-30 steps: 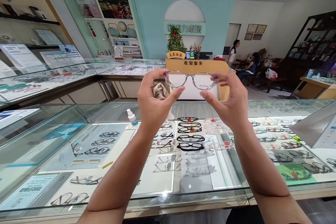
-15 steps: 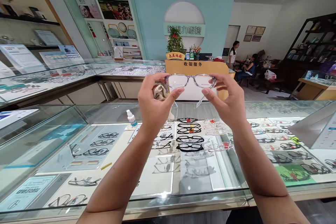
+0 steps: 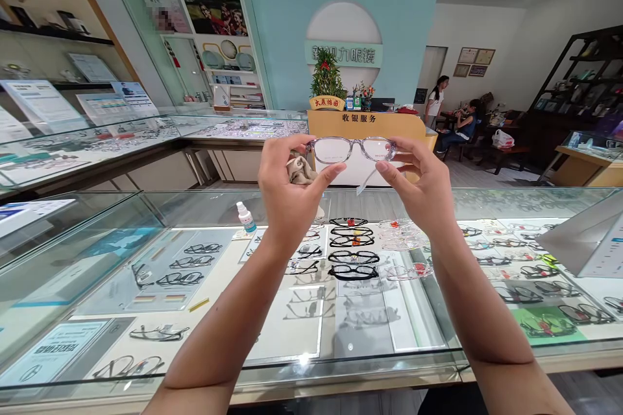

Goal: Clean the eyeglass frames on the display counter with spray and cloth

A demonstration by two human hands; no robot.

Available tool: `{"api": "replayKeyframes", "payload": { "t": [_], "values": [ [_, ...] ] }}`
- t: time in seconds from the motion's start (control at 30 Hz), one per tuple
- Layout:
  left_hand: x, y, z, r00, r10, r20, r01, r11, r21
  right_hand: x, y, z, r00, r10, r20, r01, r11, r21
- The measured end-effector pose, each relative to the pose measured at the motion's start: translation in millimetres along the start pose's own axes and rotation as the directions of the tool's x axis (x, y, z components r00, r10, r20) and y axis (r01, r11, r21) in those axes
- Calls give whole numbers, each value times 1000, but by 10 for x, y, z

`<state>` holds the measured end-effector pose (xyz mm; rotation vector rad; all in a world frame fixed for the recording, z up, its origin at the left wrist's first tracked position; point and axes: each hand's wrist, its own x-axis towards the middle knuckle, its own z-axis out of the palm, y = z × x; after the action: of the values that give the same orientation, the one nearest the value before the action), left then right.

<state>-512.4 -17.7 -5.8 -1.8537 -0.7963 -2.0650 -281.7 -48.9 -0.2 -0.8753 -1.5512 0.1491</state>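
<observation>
A pair of clear-framed glasses (image 3: 356,142) is held up level above the glass display counter, lenses facing me. My left hand (image 3: 295,188) pinches its left end, with a crumpled beige cloth (image 3: 300,170) also held against the palm. The right end is gripped between the thumb and fingers of my right hand (image 3: 418,175). A small pale tag (image 3: 361,189) dangles beneath the right lens. Below, black-framed glasses (image 3: 354,271) stand in a column on the counter, with clear-framed glasses (image 3: 409,271) to their right.
A white spray bottle (image 3: 246,217) stands on the counter at left of centre. More glasses (image 3: 187,262) lie to the left and right. A white folded sign (image 3: 598,240) is at the right. Behind are a yellow cashier desk (image 3: 413,122) and two people (image 3: 435,104) at the back right.
The glasses and both hands have shifted very slightly. The dangling tag has swung left, and the cloth shows in a different fold. The seated person has raised a hand.
</observation>
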Motion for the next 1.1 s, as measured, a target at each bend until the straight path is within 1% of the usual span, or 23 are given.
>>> {"api": "replayKeyframes", "payload": {
  "t": [0.17,0.33,0.53,0.7,0.83,0.97,1.1],
  "values": [
    [-7,3,-6,1000,15,0,-15,999,35,4,18,14,999,49,17,-50,998,39],
    [-10,-2,1,1000,-19,-15,19,999,31,-6,26,51,996,91,-2,-91,993,77],
    [-12,-23,15,996,-84,22,84,996,7,-14,41,92,997,47,-55,-44,998,54],
    [-12,-17,26,996,-89,20,89,996,-4,-24,31,97,996,-6,-90,6,1000,-9],
    [-17,-30,33,996,-88,29,89,996,-18,-23,17,102,992,-31,-119,28,999,-23],
    [-25,-44,35,996,-84,26,85,996,-27,-22,31,106,992,-48,-116,43,998,-51],
    [-27,-51,34,997,-76,26,77,997,-20,-27,38,107,993,-37,-109,31,998,-49]
  ]
}}
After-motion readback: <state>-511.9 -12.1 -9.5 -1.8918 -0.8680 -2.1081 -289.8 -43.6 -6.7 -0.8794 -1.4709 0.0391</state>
